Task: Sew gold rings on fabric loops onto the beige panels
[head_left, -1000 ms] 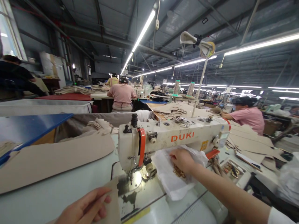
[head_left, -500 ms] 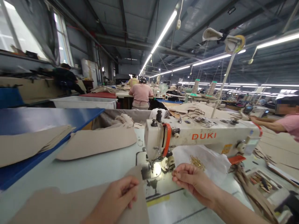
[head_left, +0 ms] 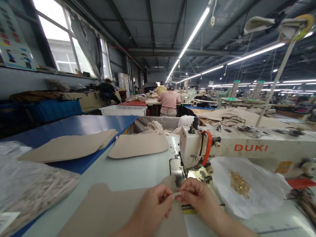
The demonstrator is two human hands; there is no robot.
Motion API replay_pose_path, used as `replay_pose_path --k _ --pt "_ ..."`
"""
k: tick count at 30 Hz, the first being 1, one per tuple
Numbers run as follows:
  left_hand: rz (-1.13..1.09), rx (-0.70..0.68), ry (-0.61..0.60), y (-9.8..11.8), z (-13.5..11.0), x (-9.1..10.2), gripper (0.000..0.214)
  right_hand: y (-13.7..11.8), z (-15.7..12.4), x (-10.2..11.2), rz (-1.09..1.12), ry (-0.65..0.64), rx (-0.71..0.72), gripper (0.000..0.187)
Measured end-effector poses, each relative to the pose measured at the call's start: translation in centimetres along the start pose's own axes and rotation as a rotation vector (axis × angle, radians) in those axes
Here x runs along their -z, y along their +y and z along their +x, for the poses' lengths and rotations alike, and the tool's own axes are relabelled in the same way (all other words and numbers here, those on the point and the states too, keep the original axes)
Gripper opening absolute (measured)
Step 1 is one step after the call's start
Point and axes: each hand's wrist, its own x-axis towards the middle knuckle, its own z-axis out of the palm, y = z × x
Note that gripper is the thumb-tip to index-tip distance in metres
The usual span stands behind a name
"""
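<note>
My left hand [head_left: 158, 201] is closed on a short pale strip [head_left: 176, 194], which spans the gap to my right hand. My right hand [head_left: 196, 195] is pinched at the strip's other end. A tiny gold-coloured piece seems to show at its fingertips, mostly hidden. Both hands are above a flat beige panel [head_left: 118, 207] on the table. Just behind them is the needle area of a white sewing machine [head_left: 191, 148]. Gold metal fittings [head_left: 239, 183] lie heaped on a white bag [head_left: 263, 197] to the right.
Beige cut panels [head_left: 139, 144] lie at the table's far edge, and a stack [head_left: 71, 146] rests on a blue board [head_left: 98, 123]. A clear plastic bag [head_left: 37, 184] of pale strips is at left. A person in pink [head_left: 169, 100] sits ahead, facing away.
My view has swung left, bringing the plastic bag into sight. My right hand has come toward my left, and the two now meet at the pale strip.
</note>
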Motion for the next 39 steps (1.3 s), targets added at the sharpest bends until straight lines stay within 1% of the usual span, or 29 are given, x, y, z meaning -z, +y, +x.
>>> replay_pose_path --k 5,9,12,16,18,20,24,28,32,34,36,38,39 --pt "0.096 0.032 0.076 0.4 0.0 0.0 0.019 0.4 -0.1 -0.4 0.011 -0.004 0.059 0.041" --pt "0.200 0.027 0.126 0.5 0.1 0.0 0.020 0.8 -0.1 -0.4 -0.037 -0.003 0.104 0.036" --pt "0.244 0.005 0.143 0.4 0.0 0.0 0.021 0.8 -0.3 -0.4 -0.133 0.025 0.174 0.028" --pt "0.266 -0.012 0.142 0.6 0.0 0.1 0.022 0.3 -0.5 -0.5 -0.344 0.120 0.288 0.017" --pt "0.267 -0.016 0.126 0.9 -0.1 0.1 0.021 0.0 -0.6 -0.5 -0.425 0.151 0.351 0.015" --pt "0.289 -0.035 0.108 1.2 -0.1 0.1 0.021 -0.1 -0.6 -0.5 -0.466 0.167 0.380 0.015" --pt "0.378 -0.110 0.087 1.6 -0.5 0.1 0.021 -0.1 -0.7 -0.5 -0.501 0.167 0.359 0.012" --pt "0.457 -0.166 0.056 2.1 -0.7 0.1 0.019 -0.3 -1.3 -0.6 -0.580 0.124 0.391 0.008" --pt "0.394 -0.160 0.056 2.2 -0.4 0.2 0.015 -0.6 -1.8 -0.3 -0.606 0.055 0.381 0.011" --pt "0.340 -0.167 0.044 2.1 -0.4 0.3 0.015 -0.7 -1.9 0.1 -0.569 0.045 0.389 0.013" --pt "0.310 -0.182 0.019 2.0 -0.4 0.4 0.015 -0.5 -1.8 0.4 -0.496 0.059 0.381 0.011" --pt "0.272 -0.182 -0.006 2.0 -0.5 0.3 0.014 -0.3 -1.5 0.5 -0.382 0.071 0.318 0.010" --pt "0.232 -0.174 -0.017 1.9 -0.6 0.3 0.012 -0.2 -1.4 0.5 -0.321 0.066 0.268 0.012"
